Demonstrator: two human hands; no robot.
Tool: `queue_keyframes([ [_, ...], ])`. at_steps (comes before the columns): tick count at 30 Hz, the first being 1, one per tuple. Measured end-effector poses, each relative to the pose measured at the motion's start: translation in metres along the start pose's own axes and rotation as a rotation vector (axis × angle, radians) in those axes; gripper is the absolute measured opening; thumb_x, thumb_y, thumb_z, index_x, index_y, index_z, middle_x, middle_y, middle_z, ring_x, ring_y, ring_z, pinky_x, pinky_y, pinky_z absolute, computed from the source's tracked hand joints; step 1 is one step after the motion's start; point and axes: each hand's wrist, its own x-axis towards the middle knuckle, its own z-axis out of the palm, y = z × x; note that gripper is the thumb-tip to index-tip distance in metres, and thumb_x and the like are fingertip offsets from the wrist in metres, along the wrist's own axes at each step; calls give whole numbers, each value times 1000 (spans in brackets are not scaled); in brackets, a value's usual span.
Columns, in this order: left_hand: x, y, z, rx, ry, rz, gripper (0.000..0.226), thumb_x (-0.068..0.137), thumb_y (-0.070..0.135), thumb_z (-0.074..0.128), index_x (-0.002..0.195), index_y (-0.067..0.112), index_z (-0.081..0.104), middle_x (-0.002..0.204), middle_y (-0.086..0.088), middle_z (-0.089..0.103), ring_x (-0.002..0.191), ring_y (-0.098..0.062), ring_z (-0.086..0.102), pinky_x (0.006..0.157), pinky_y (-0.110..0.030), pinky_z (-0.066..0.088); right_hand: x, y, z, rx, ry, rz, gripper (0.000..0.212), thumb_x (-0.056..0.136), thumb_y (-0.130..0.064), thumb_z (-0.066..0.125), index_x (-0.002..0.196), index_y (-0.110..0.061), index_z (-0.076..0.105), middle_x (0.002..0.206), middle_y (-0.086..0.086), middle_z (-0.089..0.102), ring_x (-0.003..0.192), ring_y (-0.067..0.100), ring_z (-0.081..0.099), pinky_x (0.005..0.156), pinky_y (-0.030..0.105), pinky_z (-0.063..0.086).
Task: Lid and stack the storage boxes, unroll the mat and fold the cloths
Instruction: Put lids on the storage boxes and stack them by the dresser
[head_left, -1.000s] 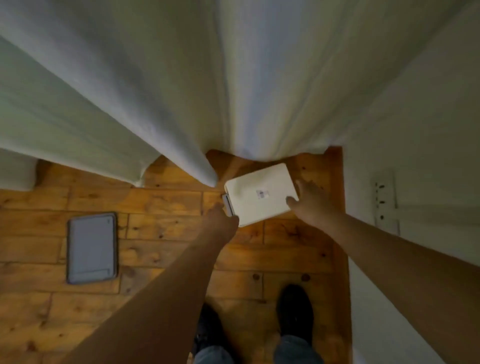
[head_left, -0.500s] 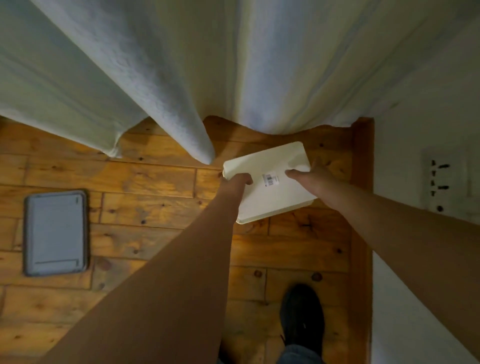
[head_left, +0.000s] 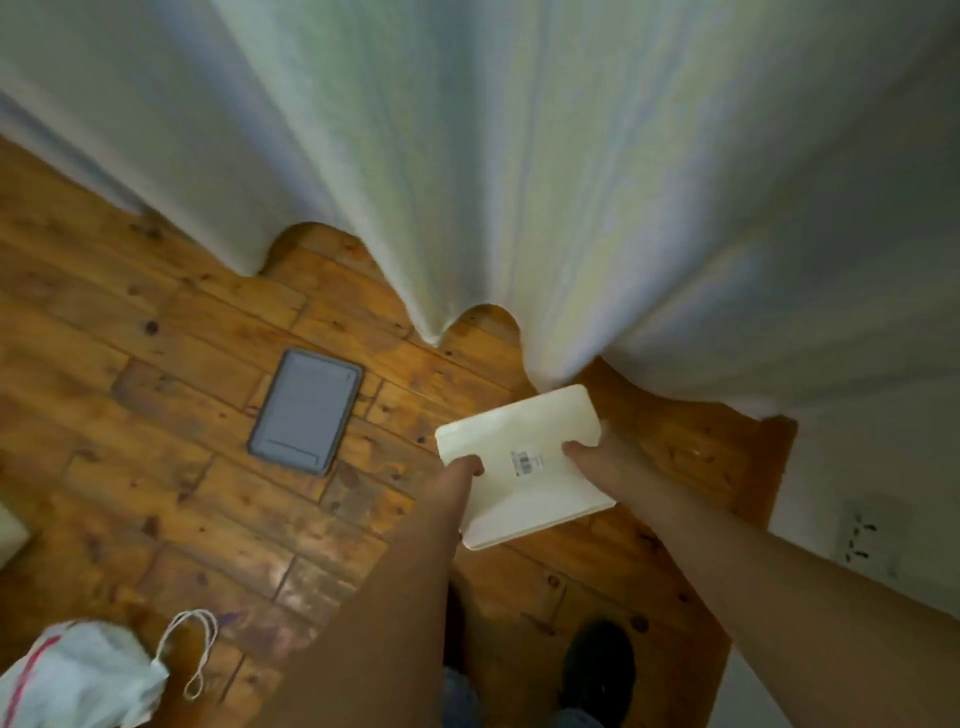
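A cream box lid (head_left: 519, 431) with a barcode sticker is held above the wooden floor, tilted, just below the curtain's hem. My left hand (head_left: 460, 475) grips its left edge with the thumb on top. My right hand (head_left: 597, 460) grips its right edge, thumb also on top. A grey lid (head_left: 306, 410) lies flat on the floor to the left, apart from both hands.
A white curtain (head_left: 519, 156) hangs across the top. A white wall with a socket (head_left: 865, 540) stands at the right. A white drawstring bag (head_left: 78, 675) lies at the lower left. My dark shoe (head_left: 597, 670) is below the lid.
Both hands have lifted the cream lid off the floor. The view has swung left, so the grey lid now sits nearer the centre and the bag has come into view.
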Motion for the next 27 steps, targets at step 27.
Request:
queue_keyframes([
  [27, 78, -25, -403, -645, 330, -77, 60, 92, 56, 50, 130, 10, 51, 118, -9, 62, 106, -31, 61, 98, -47, 50, -48, -366, 297, -619, -30, -392, 63, 94, -65, 29, 126, -17, 54, 115, 12, 62, 92, 29, 63, 71, 34, 53],
])
